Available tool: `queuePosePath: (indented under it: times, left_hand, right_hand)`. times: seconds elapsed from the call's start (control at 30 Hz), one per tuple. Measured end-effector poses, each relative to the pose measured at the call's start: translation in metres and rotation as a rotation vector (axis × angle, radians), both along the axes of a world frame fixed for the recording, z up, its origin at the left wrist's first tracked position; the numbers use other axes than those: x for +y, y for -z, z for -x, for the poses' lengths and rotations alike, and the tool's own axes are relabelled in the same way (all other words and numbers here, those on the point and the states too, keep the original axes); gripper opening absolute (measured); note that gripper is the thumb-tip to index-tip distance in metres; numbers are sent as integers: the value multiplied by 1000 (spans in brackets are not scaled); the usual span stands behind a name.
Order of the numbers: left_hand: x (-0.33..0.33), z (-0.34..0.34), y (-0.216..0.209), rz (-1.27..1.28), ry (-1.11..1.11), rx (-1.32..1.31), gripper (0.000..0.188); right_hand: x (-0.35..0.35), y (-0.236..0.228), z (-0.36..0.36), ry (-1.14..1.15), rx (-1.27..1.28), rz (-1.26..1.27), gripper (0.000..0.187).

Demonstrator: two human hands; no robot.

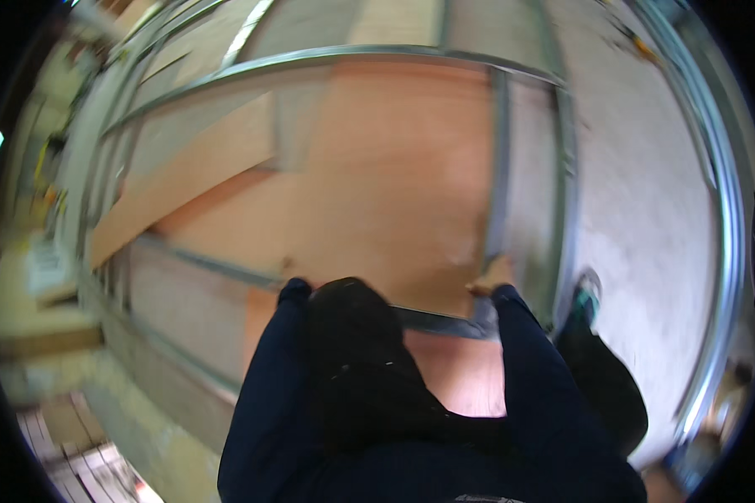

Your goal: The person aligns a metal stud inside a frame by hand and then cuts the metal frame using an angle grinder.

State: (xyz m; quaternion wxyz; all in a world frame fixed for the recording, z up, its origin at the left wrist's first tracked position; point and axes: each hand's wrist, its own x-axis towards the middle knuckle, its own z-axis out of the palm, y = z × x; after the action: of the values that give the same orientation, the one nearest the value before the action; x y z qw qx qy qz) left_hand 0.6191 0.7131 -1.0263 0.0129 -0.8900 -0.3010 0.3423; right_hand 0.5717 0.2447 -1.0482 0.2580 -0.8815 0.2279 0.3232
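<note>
A large reddish-brown plywood panel (pixel 403 168) lies in front of me across a metal stud frame (pixel 327 54). My right hand (pixel 495 275) is at the panel's near right corner, beside an upright stud. Its thumb rests over the panel and its other fingers curl at the edge, slightly blurred. Near the panel's lower left stands my left hand (pixel 288 268), mostly hidden past the dark blue cuff, so its fingers cannot be made out. A narrower plywood strip (pixel 197 176) slants across the frame on the left.
My knee (pixel 352 327) is just behind the panel's near edge, with more plywood (pixel 461 369) below. My right shoe (pixel 589 293) stands on the grey floor (pixel 637 201) outside the frame. Long metal channels (pixel 726 226) run along the far right. Yellow-handled tools (pixel 637 42) lie at upper right.
</note>
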Motion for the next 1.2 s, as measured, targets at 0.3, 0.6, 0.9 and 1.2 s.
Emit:
queuePosePath:
  times: [0.3, 0.6, 0.9, 1.2]
  left_hand:
    - [-14, 5, -32, 39, -62, 20, 147]
    - [-19, 7, -30, 84, -83, -12, 150]
    - [-16, 16, -9, 85, -48, -74, 141]
    - [123, 167, 79, -260, -216, -1051, 83]
  right_hand:
    - [68, -63, 35, -98, 33, 276, 151]
    - [66, -59, 37, -77, 38, 347, 147]
    - [68, -58, 39, -145, 61, 404, 141]
    - [103, -52, 46, -288, -32, 542, 144]
